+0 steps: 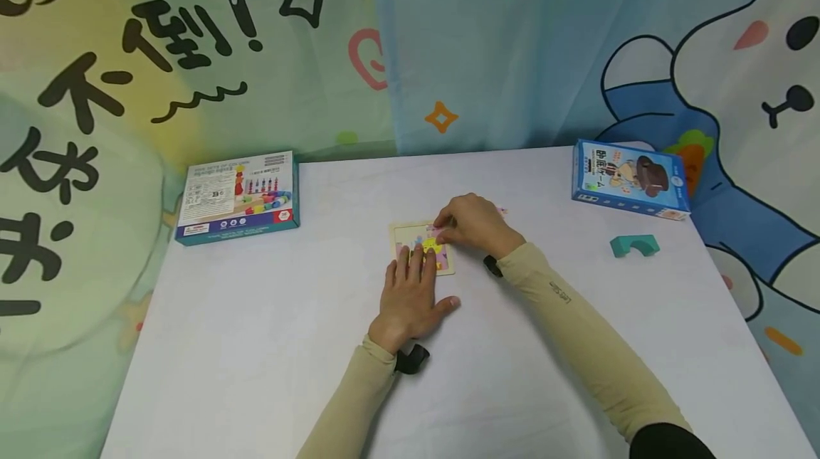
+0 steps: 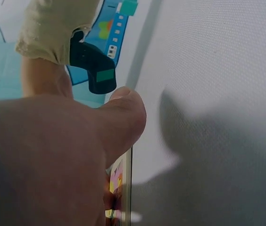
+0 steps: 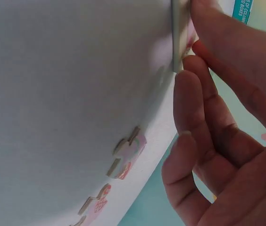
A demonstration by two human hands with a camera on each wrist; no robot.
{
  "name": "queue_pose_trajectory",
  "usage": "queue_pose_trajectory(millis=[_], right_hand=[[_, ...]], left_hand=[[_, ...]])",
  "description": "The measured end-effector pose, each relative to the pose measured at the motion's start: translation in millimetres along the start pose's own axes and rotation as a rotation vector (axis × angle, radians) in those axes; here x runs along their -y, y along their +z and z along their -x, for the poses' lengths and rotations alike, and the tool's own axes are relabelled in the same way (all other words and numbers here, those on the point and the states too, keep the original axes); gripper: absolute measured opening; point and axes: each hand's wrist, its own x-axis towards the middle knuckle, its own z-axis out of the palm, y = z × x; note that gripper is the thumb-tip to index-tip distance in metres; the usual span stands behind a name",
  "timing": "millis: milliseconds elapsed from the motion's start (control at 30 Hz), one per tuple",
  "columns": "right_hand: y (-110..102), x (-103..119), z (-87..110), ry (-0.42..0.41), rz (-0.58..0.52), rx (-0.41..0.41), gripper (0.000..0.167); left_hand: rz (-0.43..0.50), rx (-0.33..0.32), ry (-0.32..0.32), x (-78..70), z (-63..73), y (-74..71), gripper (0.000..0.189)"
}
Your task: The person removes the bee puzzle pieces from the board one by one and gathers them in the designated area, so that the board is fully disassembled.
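Note:
A jigsaw puzzle (image 1: 404,233) in a pale wooden frame lies on the white table, with pink and yellow pieces in it. My left hand (image 1: 410,297) rests on its near edge, fingers straight and thumb spread. At the far right corner of the frame my right hand (image 1: 477,223) pinches a small pink puzzle piece between thumb and forefinger, mostly hidden by the fingers. In the right wrist view, loose jigsaw pieces (image 3: 129,154) lie on the table beyond the curled fingers of that hand. The left wrist view shows my left thumb (image 2: 123,115) above the cloth.
A toy box (image 1: 238,196) lies at the back left, and a blue box (image 1: 631,180) at the back right. In front of the blue box stands a teal arch block (image 1: 634,245). A printed curtain (image 1: 487,46) hangs behind the table (image 1: 256,345).

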Motion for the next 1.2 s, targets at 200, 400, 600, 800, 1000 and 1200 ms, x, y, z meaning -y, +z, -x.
queue_pose_trajectory(millis=[200, 400, 600, 800, 1000, 1200], right_hand=[[4.0, -2.5, 3.7, 0.046, -0.023, -0.053, 0.029], [4.1, -0.6, 6.5, 0.081, -0.055, -0.063, 0.029], [5.1, -1.1, 6.8, 0.100, -0.115, -0.063, 0.028], [7.1, -5.4, 6.0, 0.070, -0.160, -0.062, 0.026], [7.8, -6.9, 5.3, 0.045, -0.160, -0.050, 0.025], [8.3, -6.0, 5.1, 0.027, -0.144, -0.058, 0.021]], left_hand=[[-0.004, -0.004, -0.003, -3.1, 2.5, -4.0, 0.093], [-0.014, 0.001, -0.010, -4.9, 2.3, -4.7, 0.094], [-0.022, 0.007, -0.019, -5.1, 1.3, -3.2, 0.095], [-0.018, 0.015, -0.019, -6.5, 0.9, -4.9, 0.096], [-0.024, 0.012, -0.019, -8.1, 1.7, -6.9, 0.094], [-0.023, -0.015, -0.008, -8.6, 3.7, -8.8, 0.092]])
